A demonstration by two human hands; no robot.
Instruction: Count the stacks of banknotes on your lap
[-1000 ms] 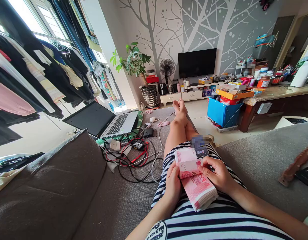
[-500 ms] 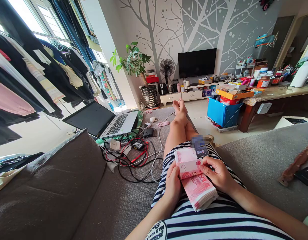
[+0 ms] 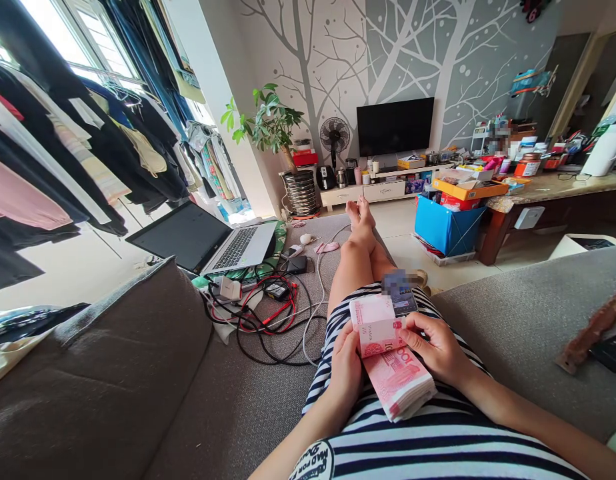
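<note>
Over my lap, a pink 100 banknote [image 3: 378, 335] is stretched between my two hands, seemingly folded or with other notes behind it. My left hand [image 3: 346, 363] closes round its left edge. At its right edge, the thumb and fingers of my right hand [image 3: 435, 347] pinch it. Below, a thick stack of banknotes [image 3: 401, 383] rests on the striped clothing [image 3: 438, 437], partly covered by the held note. Just beyond lies a dark flat object [image 3: 404, 303], partly blurred out, so I cannot tell its kind.
Left of my legs, an open laptop [image 3: 238, 248] stands on the grey sofa [image 3: 268, 400] beside tangled cables [image 3: 283, 313]. A brown strip-like object [image 3: 591, 333] lies on the right. Farther off are a blue box [image 3: 448, 227], a cluttered table [image 3: 543, 190] and a potted plant [image 3: 299, 190].
</note>
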